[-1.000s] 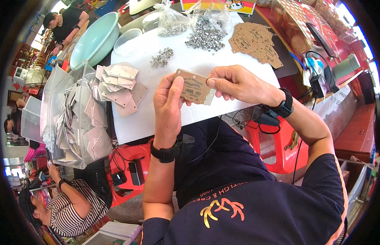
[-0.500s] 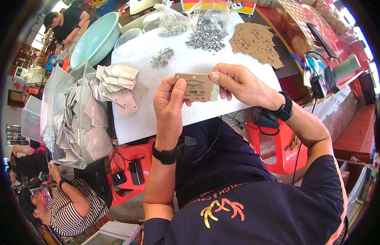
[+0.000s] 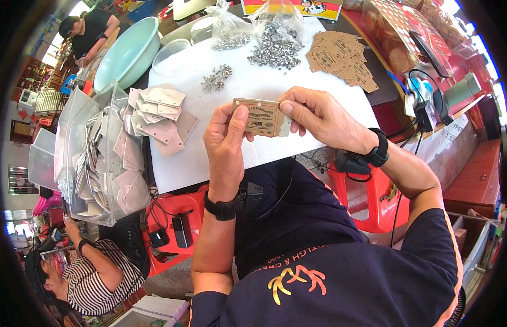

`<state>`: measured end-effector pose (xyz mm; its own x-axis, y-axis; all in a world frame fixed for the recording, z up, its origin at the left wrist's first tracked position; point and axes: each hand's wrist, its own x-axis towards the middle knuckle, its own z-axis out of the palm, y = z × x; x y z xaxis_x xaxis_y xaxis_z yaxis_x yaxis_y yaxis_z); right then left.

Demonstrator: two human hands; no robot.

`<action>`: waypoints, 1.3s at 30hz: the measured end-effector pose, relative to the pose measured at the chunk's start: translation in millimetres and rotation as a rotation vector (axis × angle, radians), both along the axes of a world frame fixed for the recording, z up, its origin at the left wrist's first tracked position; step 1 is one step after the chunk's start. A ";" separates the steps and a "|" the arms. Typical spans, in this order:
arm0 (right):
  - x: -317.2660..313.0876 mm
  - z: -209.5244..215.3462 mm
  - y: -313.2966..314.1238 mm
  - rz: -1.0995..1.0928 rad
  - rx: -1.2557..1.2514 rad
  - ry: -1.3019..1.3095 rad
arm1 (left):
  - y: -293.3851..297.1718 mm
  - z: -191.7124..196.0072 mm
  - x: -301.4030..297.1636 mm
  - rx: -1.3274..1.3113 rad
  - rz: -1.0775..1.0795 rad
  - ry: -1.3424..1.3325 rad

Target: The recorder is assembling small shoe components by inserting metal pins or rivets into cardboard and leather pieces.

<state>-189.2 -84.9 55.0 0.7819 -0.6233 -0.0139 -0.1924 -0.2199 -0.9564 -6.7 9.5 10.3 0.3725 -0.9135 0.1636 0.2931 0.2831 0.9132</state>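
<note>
My left hand (image 3: 226, 133) and my right hand (image 3: 325, 117) hold a brown printed card (image 3: 261, 121) between them over the near part of the white table sheet. The left thumb presses on the card's left side. My right thumb and fingers pinch its upper right corner. A paler layer shows behind the card at its right edge, and small shiny rivet heads sit along its top edge. Left of my hands lies a pile of pale beige cards (image 3: 161, 111) with holes. A small heap of metal rivets (image 3: 217, 77) lies beyond them.
A clear plastic bin (image 3: 106, 163) full of pale cards stands at the left. Bags of metal fasteners (image 3: 275, 46), loose brown cards (image 3: 340, 57) and a pale green basin (image 3: 128, 54) lie farther back. A person in stripes (image 3: 104, 278) sits at lower left; another works at far left.
My right hand has shifted slightly on the card's corner. The brown card now covers more of the pale layer at the right edge. My left hand has barely moved.
</note>
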 end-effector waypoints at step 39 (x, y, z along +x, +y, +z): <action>29.8 10.2 -13.6 -0.080 -0.322 -0.076 | 10.8 19.3 1.6 0.113 -0.197 0.162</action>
